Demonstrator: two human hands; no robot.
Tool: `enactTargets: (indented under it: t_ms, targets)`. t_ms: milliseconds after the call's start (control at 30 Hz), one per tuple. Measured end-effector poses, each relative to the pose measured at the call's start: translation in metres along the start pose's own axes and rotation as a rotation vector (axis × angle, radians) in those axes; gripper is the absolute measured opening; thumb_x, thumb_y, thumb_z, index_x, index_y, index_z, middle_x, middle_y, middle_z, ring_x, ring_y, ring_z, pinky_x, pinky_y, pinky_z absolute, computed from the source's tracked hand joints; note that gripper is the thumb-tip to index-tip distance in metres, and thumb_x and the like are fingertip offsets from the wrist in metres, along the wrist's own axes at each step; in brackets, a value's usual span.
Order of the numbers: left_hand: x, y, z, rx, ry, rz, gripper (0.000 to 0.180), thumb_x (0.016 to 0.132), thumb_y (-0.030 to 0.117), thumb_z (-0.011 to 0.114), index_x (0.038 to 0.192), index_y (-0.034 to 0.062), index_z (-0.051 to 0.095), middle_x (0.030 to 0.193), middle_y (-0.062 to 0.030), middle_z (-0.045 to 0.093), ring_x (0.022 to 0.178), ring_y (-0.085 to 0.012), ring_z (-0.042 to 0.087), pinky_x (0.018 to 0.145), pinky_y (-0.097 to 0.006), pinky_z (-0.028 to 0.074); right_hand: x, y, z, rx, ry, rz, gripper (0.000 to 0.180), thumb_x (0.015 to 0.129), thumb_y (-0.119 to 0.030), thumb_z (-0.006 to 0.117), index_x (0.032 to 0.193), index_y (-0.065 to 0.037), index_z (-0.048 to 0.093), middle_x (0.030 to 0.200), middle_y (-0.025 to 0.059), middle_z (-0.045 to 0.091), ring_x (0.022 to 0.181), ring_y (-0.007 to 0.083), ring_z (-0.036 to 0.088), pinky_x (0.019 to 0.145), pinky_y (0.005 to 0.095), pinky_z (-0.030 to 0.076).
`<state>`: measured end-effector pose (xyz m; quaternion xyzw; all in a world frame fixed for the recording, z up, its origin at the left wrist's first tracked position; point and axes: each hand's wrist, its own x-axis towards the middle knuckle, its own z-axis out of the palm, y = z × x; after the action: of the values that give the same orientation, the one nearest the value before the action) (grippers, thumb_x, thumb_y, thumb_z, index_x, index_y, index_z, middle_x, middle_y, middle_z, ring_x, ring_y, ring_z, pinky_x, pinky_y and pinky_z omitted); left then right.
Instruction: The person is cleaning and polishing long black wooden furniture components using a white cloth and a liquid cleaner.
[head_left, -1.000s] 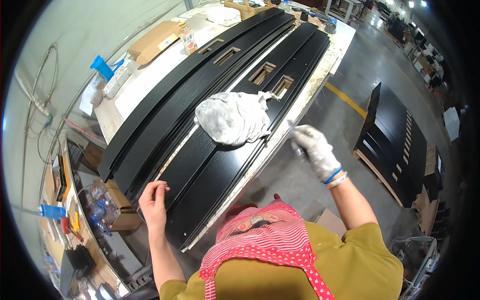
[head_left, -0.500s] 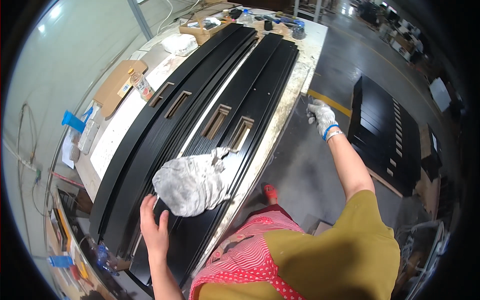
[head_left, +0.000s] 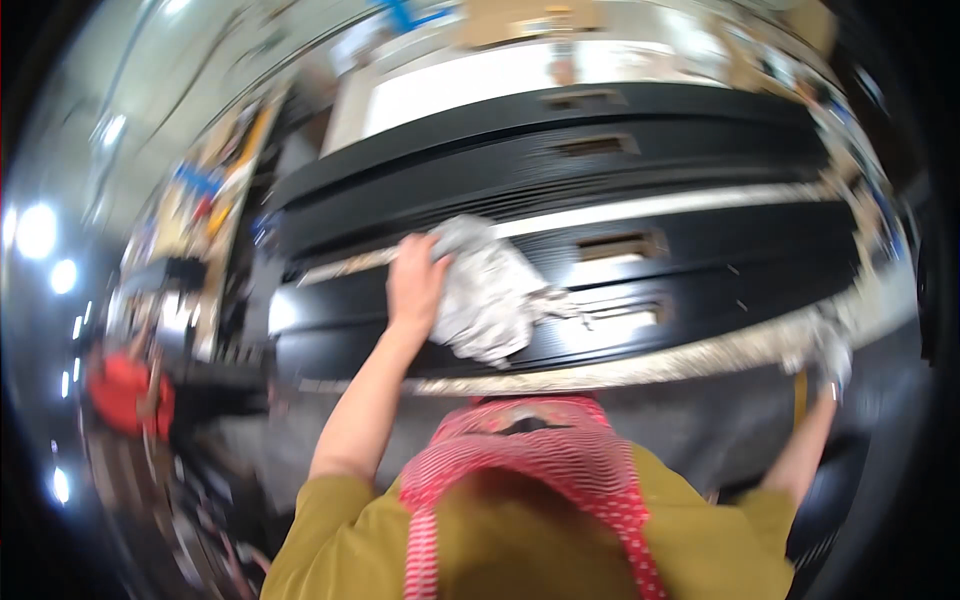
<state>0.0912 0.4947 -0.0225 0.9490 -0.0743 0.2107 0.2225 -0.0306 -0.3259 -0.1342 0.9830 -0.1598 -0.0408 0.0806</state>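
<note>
My left hand point(head_left: 415, 285) is at the left edge of a crumpled white-grey cloth point(head_left: 485, 295), its fingers and thumb closed on the fabric. The cloth lies on a stack of black boards point(head_left: 720, 240), its thin twisted end close to a rectangular cutout point(head_left: 620, 318). Far to the right, my right hand point(head_left: 825, 345) wears a pale work glove and is beside the worktable's near corner; motion blur hides its fingers. A second stack of black boards point(head_left: 480, 140), also with cutouts, lies behind the first.
The white worktable point(head_left: 640, 367) has a stained near edge. A bottle point(head_left: 561, 50) and a piece of cardboard point(head_left: 500, 20) are at its back. To the left, a person in red point(head_left: 130, 395) is near a cluttered bench point(head_left: 235, 200).
My view has turned left, so the boards now run across it. My left hand has gone from open beside the cloth to closed on its edge. My gloved right hand is nearer the table's corner.
</note>
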Motion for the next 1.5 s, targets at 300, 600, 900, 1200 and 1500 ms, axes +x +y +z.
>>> enactTargets:
  t_ms: [300,600,900,1200,1500]
  targets:
    - [-0.002,0.093,-0.021,-0.537,0.105,0.072,0.025,0.086,0.01,0.063,0.11,0.001,0.058,0.1,-0.0176,0.058,0.095,-0.0382,0.059,0.083,-0.041,0.048,-0.063,-0.456,-0.192,1.501,-0.182,-0.569,0.057,0.099,-0.037,0.051,0.143,-0.002,0.04,0.143,0.0148,0.046,0.123,0.0248,0.053,0.103,0.0354,0.044]
    - [-0.058,-0.053,-0.071,-0.141,-0.036,0.087,0.043,0.086,0.028,0.066,0.124,0.0089,0.058,0.134,-0.0086,0.053,0.123,-0.0305,0.05,0.102,-0.043,0.04,-0.072,-0.664,-0.304,1.716,-0.589,-0.682,0.033,0.092,-0.015,0.065,0.121,0.0,0.058,0.102,0.0103,0.068,0.089,0.0171,0.066,0.078,0.0263,0.054]
    - [-0.1,-0.119,-0.058,-0.152,-0.153,0.226,0.036,0.089,0.015,0.051,0.122,0.0182,0.062,0.134,-0.0003,0.057,0.129,-0.0205,0.048,0.106,-0.04,0.036,-0.079,-0.803,-0.286,0.377,-0.066,-1.43,0.037,0.079,-0.015,0.07,0.112,-0.004,0.056,0.094,0.0193,0.064,0.085,0.0345,0.066,0.071,0.0419,0.054]
    - [-0.079,-0.146,-0.065,-0.204,-0.164,0.395,0.036,0.086,0.016,0.052,0.12,0.0149,0.062,0.135,-0.0001,0.055,0.124,-0.0201,0.051,0.098,-0.036,0.044,-0.145,-0.964,-0.317,0.38,-0.373,-1.326,0.021,0.077,-0.019,0.066,0.096,-0.012,0.06,0.089,0.0133,0.064,0.089,0.0332,0.066,0.071,0.0427,0.053]
    - [-0.076,-0.146,-0.051,-0.347,-0.116,0.416,0.032,0.085,0.02,0.055,0.113,0.0109,0.066,0.134,-0.0078,0.056,0.128,-0.0268,0.048,0.107,-0.048,0.038,-0.167,-1.008,-0.324,0.773,-0.822,-1.178,0.013,0.093,-0.02,0.052,0.091,-0.01,0.06,0.069,0.0088,0.065,0.055,0.0223,0.065,0.047,0.0352,0.052]
